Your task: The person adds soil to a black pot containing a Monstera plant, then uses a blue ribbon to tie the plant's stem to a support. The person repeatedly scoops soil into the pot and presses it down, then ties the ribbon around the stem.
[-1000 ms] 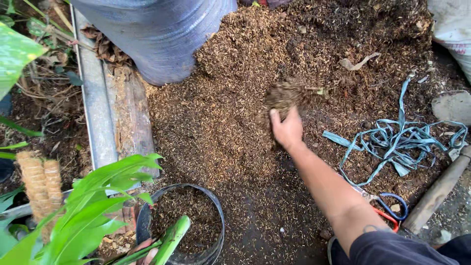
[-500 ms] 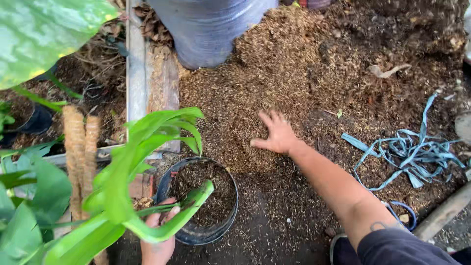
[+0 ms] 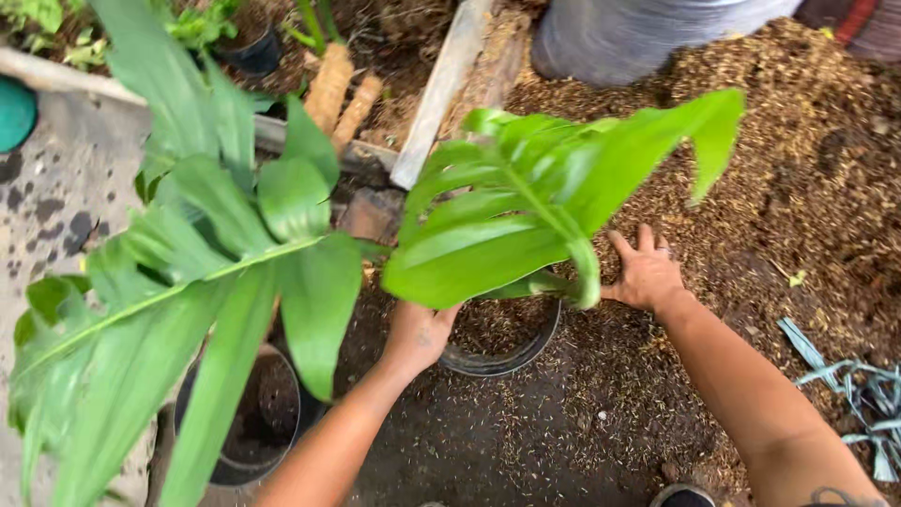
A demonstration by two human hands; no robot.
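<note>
Grip: left hand (image 3: 419,330) is curled on the near-left rim of the black pot (image 3: 500,335); whether the fingers pinch the rim or only press it cannot be told, since a leaf covers them. Right hand (image 3: 647,272) lies flat with fingers spread, touching the pot's right side and the mulch there.
Pot place: between the two hands, standing upright on dark soil, filled with brown chips.
Plant axis: green plant (image 3: 544,202) rises from the pot, its long leaf running from the pot rim up and away to the right, tip pointing past the right hand toward the far right.
Left of the grip: second black pot (image 3: 258,413) with a larger leafy plant (image 3: 202,282), its blade slanting down toward the near-left corner.
Beyond the grip: heap of brown mulch (image 3: 798,160), a grey sack (image 3: 648,33) standing on it, a pale plank (image 3: 441,89) leaning on a diagonal, and two fibrous poles (image 3: 343,94) beside it.
Right of the grip: blue straps (image 3: 859,394) in a loose tangle near the right forearm.
Packages and labels: sack is plain grey, no marking visible.
Hidden or cut off: pot's far rim and the left fingertips lie under leaves; sack top, straps and both elbows leave the picture's edge.
</note>
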